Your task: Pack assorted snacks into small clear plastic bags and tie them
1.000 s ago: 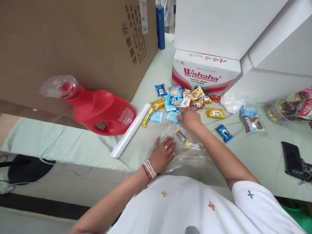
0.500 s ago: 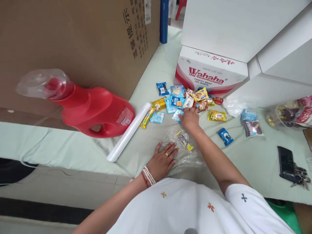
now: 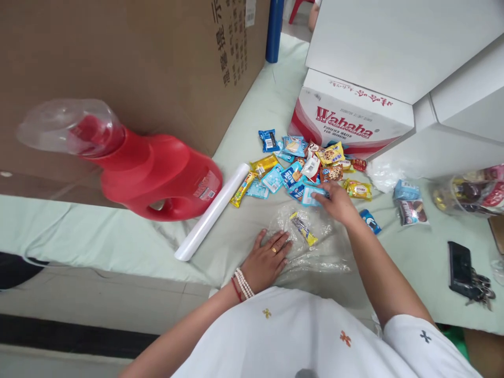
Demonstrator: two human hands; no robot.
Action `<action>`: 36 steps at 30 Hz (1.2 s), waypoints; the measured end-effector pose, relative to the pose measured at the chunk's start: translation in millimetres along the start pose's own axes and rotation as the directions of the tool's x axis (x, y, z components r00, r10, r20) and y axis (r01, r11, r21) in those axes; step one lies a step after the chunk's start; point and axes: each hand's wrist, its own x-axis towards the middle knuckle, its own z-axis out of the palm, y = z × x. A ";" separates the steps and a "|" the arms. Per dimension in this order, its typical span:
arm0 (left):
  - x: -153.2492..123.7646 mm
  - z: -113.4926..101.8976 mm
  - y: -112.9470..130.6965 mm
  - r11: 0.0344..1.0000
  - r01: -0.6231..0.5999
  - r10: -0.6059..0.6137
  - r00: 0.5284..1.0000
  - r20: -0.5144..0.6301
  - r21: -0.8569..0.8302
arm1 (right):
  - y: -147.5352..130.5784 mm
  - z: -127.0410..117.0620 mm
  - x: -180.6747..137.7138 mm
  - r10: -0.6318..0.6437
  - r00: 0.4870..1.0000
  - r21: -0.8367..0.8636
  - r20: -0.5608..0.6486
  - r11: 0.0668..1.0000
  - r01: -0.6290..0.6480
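My left hand (image 3: 269,258) lies flat with fingers spread on a clear plastic bag (image 3: 315,247) on the pale green cloth. Inside or on the bag rests a yellow snack bar (image 3: 303,228). My right hand (image 3: 335,199) reaches to the edge of a pile of small snack packets (image 3: 299,168) and its fingers are closed on a light blue packet (image 3: 311,195). The pile holds blue, yellow and brown wrappers, spread in front of a red and white Wahaha carton (image 3: 346,123).
A red detergent jug (image 3: 157,176) lies on its side at left, beside a white roll (image 3: 212,212). A big cardboard box (image 3: 129,63) stands behind. White boxes (image 3: 394,42) rise at the right. More packets (image 3: 407,202), a snack bag (image 3: 468,191) and a phone with keys (image 3: 464,270) lie right.
My right hand has drawn back from the pile toward the plastic bag with a light blue packet in its fingers. The left hand stays flat on the bag.
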 end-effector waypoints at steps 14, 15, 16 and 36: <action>-0.9 2.1 -1.9 1.000 0.011 -0.011 1.000 -0.007 -0.020 | 14.7 28.1 20.3 -0.098 0.980 0.015 -0.175 0.995 0.102; -0.8 2.1 -1.7 1.000 0.010 -0.010 1.000 -0.009 -0.019 | 10.2 40.2 15.4 -0.055 0.979 -0.030 -0.194 0.998 0.050; -0.7 2.1 -1.5 1.000 0.010 -0.010 1.000 -0.013 -0.019 | 6.5 48.8 9.5 -0.001 0.978 -0.060 -0.206 0.998 -0.012; -1.2 -0.8 0.2 0.999 0.032 -0.032 0.999 0.027 -0.005 | -15.9 -4.8 118.1 -0.648 0.659 -0.159 0.381 0.656 0.738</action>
